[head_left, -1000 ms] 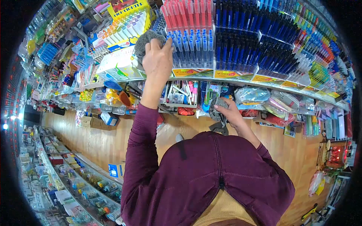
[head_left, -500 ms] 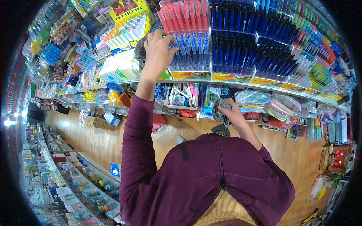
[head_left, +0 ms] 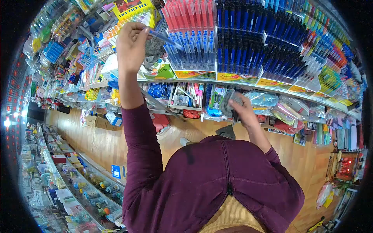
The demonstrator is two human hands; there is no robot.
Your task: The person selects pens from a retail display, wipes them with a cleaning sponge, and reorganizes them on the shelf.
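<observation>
Pen (head_left: 166, 40), slim and bluish, is pinched between the thumb and curled fingers of my left hand (head_left: 132, 46); it slants away to the right of these fingertips. Its far end meets, in my view, the blue-capped pens (head_left: 190, 47), but I cannot tell if it touches them. Just below the pen, right of the fingers, lies a grey cloth (head_left: 156, 48) against the display. Beyond the fingers stands the yellow highlighter box (head_left: 154, 12); a white box (head_left: 110, 66) is near, left of the wrist, so the side room is narrow. Free room I find nearer to the body, above the wooden floor (head_left: 289, 159).

My left arm reaches forward, almost straight. My right hand (head_left: 244, 112) is lower, elbow bent, its fingers closed around a dark grey cloth (head_left: 230, 101), blurred. Beyond these fingers runs the shelf edge (head_left: 248, 83); packaged goods (head_left: 287, 108) crowd their right side.
</observation>
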